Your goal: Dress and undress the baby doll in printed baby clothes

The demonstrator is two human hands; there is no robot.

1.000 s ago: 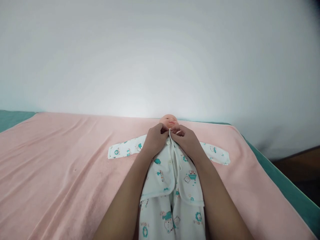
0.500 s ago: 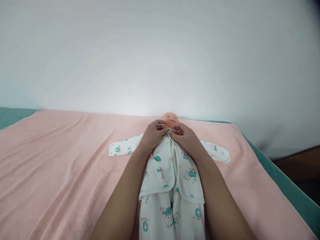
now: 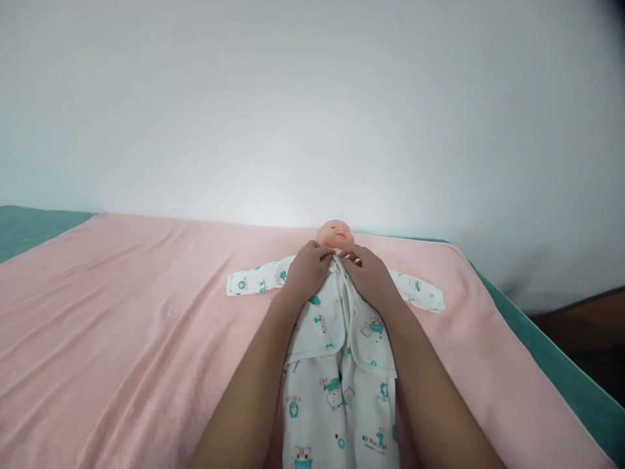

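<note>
A baby doll (image 3: 334, 232) lies on its back on a pink blanket (image 3: 122, 312), head towards the wall. It wears a white baby garment (image 3: 336, 365) with teal cartoon prints, sleeves spread flat to both sides. My left hand (image 3: 306, 272) and my right hand (image 3: 370, 277) meet at the neckline just under the doll's chin. Both have fingers curled and pinching the garment's front edges at the top of the button placket. My forearms run along either side of the doll's body.
The pink blanket covers a teal mattress (image 3: 561, 371) whose edge shows at the right and far left. A plain white wall (image 3: 312, 111) rises behind the bed. Dark wooden floor (image 3: 586, 326) shows at the far right.
The view has shifted slightly, so the doll sits a little to the right. Both hands stay at the neckline, now pressed lower and closer against the collar.
</note>
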